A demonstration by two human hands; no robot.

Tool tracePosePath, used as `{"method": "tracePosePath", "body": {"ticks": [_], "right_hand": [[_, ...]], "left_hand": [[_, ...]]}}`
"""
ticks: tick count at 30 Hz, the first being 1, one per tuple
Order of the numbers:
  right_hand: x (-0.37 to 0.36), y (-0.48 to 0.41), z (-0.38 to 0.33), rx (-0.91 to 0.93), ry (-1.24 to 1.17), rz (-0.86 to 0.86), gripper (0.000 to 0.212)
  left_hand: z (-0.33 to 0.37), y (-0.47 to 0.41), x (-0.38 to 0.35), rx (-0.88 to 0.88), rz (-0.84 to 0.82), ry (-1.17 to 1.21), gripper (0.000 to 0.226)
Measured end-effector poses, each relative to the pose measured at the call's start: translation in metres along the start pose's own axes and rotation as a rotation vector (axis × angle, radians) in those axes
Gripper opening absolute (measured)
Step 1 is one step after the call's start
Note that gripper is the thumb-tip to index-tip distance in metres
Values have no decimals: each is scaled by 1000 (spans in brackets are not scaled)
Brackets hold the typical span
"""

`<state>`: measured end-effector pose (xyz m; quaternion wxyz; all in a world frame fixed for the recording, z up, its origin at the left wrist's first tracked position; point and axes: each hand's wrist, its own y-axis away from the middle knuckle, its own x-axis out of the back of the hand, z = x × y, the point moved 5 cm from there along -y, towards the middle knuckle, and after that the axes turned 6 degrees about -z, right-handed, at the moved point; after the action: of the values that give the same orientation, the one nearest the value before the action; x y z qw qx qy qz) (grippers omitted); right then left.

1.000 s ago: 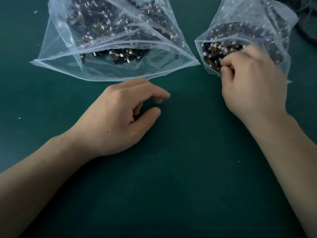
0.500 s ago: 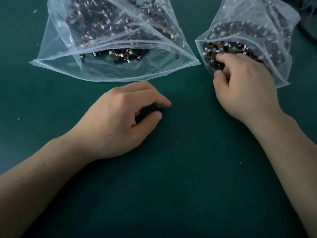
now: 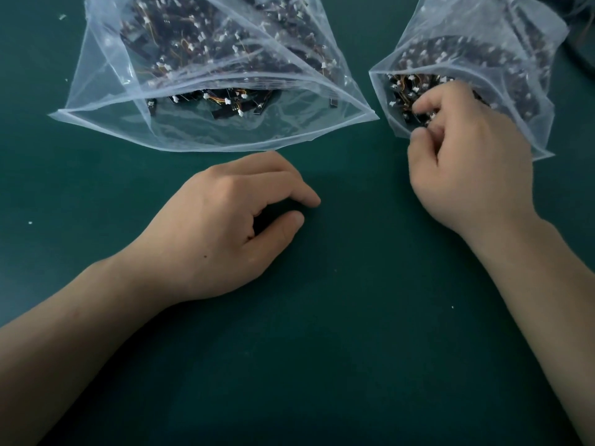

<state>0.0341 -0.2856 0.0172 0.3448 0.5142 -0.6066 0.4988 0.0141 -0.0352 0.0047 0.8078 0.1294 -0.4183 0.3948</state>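
Note:
Two clear plastic zip bags lie open on the green mat, both full of small black parts with coloured wires and white connectors. The left bag (image 3: 206, 130) is the larger one and its mouth faces me. My right hand (image 3: 467, 169) reaches into the mouth of the right bag (image 3: 502, 46), with index finger and thumb curled round a small wired part (image 3: 426, 119) among the pile. My left hand (image 3: 225, 226) rests on the mat just below the left bag, its fingers loosely curled and holding nothing.
The green mat (image 3: 338, 349) covers the whole table and carries a few white specks. Dark cables (image 3: 582, 30) lie at the far right corner behind the right bag.
My right hand has drawn slightly back and left at the right bag's mouth, and its fingers have closed among the parts. My left hand has barely shifted.

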Motion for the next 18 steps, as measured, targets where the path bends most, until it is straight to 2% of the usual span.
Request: {"method": "tracePosePath", "body": {"ticks": [3,6,9,11,13,15,18], "right_hand": [[-1,3,-11,160,-61,-1,16],[-4,3,-15,204,-72,18,20],[-1,4,-17,254,-103,56,19],[6,8,-21,361,-136,154,16],[9,15,-28,461,-162,213,16],[6,22,-40,552,-191,178,16],[-7,30,-60,659,-229,49,17]], "left_hand": [[0,0,0,2,3,3,20],[2,0,2,-16,57,15,18],[3,2,19,-29,326,-115,20],[-5,0,31,45,410,-191,22],[-18,-8,37,216,357,-267,32],[-30,-16,35,379,226,-353,52],[-35,-18,26,430,81,-433,67]]}}
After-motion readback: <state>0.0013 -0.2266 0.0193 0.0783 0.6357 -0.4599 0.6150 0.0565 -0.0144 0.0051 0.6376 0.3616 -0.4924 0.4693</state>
